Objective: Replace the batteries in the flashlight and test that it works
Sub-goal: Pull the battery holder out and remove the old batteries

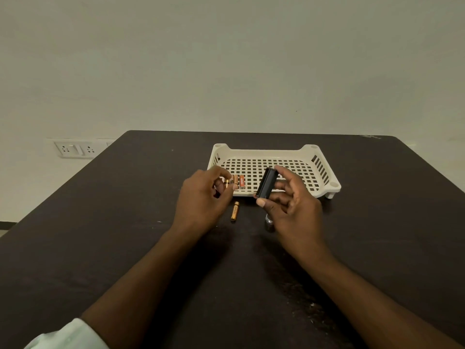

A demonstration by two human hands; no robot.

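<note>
My right hand [294, 210] grips a black cylindrical flashlight part [267, 183], tilted, between thumb and fingers above the table. My left hand [203, 197] pinches a small gold battery [227, 183] at its fingertips, near the front left of the white basket. Two more batteries [239, 182], one orange, lie inside the basket at its front left. Another gold battery [234, 211] lies on the dark table between my hands. A silvery flashlight piece [268, 222] stands on the table, partly hidden under my right hand.
A white perforated plastic basket [324, 172] sits at the middle back of the dark table [125, 248]. A wall socket plate [73, 149] is on the wall at the left. The table's far edge runs just behind the basket.
</note>
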